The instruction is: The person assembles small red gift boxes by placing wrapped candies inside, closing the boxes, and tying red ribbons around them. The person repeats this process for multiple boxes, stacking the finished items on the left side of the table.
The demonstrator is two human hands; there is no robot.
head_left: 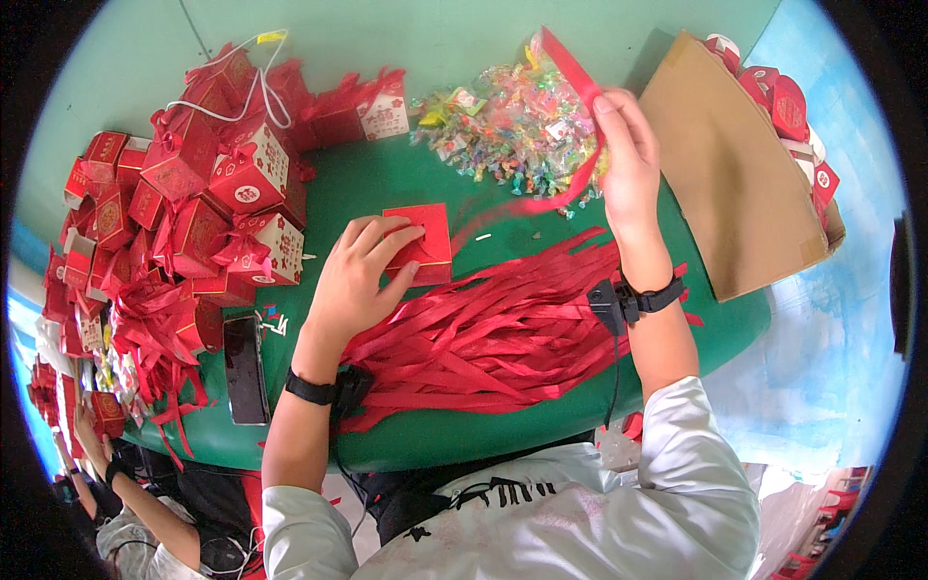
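Nearest you, the heap of loose red ribbons [493, 338] covers the green table [425, 445] between your forearms. Your left hand [362, 275] lies flat, fingers spread, pressing the small red box [422, 242] down at mid-table. Your right hand [628, 159] is raised, thumb and fingers pinching one red ribbon [570, 68] that curves down towards the box.

Risks, as judged:
- The trailing end lies close to the wrapped sweets [512, 126]; a quick pull could scatter them.
- It may snag in the heap and drag other ribbons along.
- Reduced pressure from the left hand could let the box slide towards the phone [246, 372] or the finished boxes [208, 184].
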